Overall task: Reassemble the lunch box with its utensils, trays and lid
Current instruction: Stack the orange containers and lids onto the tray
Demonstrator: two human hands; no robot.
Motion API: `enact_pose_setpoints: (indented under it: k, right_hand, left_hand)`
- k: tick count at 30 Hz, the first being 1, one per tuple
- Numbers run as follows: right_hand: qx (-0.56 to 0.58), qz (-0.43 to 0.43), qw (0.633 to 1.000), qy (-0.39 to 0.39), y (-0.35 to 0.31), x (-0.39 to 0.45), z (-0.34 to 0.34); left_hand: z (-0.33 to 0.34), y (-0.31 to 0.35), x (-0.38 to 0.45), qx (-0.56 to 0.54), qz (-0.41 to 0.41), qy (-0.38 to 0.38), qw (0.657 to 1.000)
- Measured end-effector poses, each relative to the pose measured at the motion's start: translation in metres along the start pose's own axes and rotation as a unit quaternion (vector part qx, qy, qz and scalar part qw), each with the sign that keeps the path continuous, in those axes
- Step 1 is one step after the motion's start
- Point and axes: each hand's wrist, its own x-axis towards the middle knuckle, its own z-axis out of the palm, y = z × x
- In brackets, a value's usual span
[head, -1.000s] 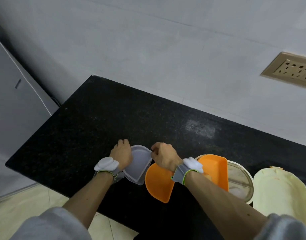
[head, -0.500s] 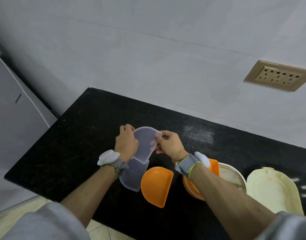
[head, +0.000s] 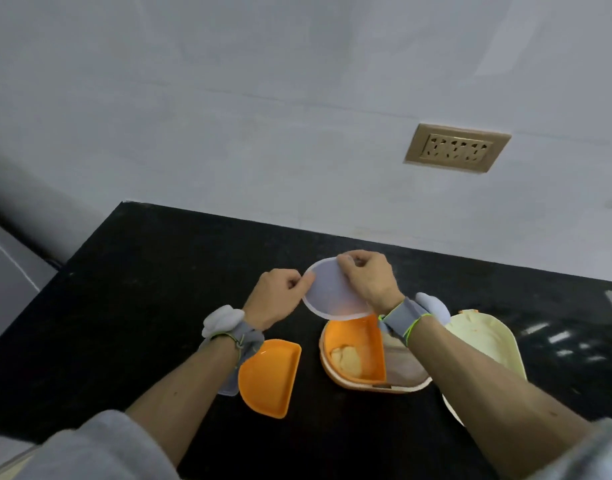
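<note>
Both hands hold a translucent half-round tray lid [head: 329,294] in the air above the lunch box base [head: 401,384]. My left hand [head: 278,296] pinches its left edge and my right hand [head: 368,277] grips its far right edge. Under it, an orange half-round tray [head: 358,348] with pale food sits in the left half of the cream base. A second orange tray [head: 268,374] lies empty on the counter to the left, with another translucent lid [head: 228,386] partly hidden under my left wrist. The cream lunch box lid [head: 481,337] lies at the right.
Everything rests on a black stone counter [head: 142,289] against a pale wall. The wall carries a beige socket plate [head: 457,147]. The counter's left edge drops off beside a grey cabinet [head: 6,271].
Both hands have carried the translucent lid up and to the right, from beside the loose orange tray to above the tray in the base. The camera has shifted too.
</note>
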Motion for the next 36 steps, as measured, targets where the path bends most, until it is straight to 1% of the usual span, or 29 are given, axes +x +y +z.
enact_pose_setpoints:
  k: [4,8,14,17,23,27,31,36]
  right_hand:
    - [-0.075,0.007,0.997,-0.006,0.02,-0.012,-0.022]
    - [-0.154,0.009,0.988,-0.022,0.041,-0.024,-0.037]
    - [-0.204,0.0,0.978,-0.049,0.061,-0.034,-0.04]
    - [-0.202,0.011,0.978,-0.051,0.069,-0.036,-0.038]
    - [-0.197,0.019,0.978,-0.068,0.076,-0.039,-0.035]
    - [-0.196,0.022,0.978,-0.069,0.076,-0.041,-0.033]
    - [-0.213,0.041,0.974,-0.071,0.077,-0.042,-0.032]
    - [-0.192,0.077,0.976,-0.072,0.076,-0.04,-0.032]
  left_hand:
    - [0.019,0.007,-0.001,0.097,0.052,-0.063,0.992]
    - [0.034,0.008,0.0,0.201,0.1,-0.116,0.967]
    - [0.04,0.014,-0.005,0.314,0.093,-0.176,0.928]
    - [0.042,0.019,-0.009,0.345,0.093,-0.183,0.916]
    - [0.044,0.019,-0.014,0.39,0.102,-0.161,0.901]
    - [0.048,0.018,-0.016,0.395,0.08,-0.167,0.9]
    - [0.052,0.019,-0.015,0.364,0.034,-0.191,0.911]
    - [0.053,0.015,-0.013,0.276,-0.014,-0.204,0.939]
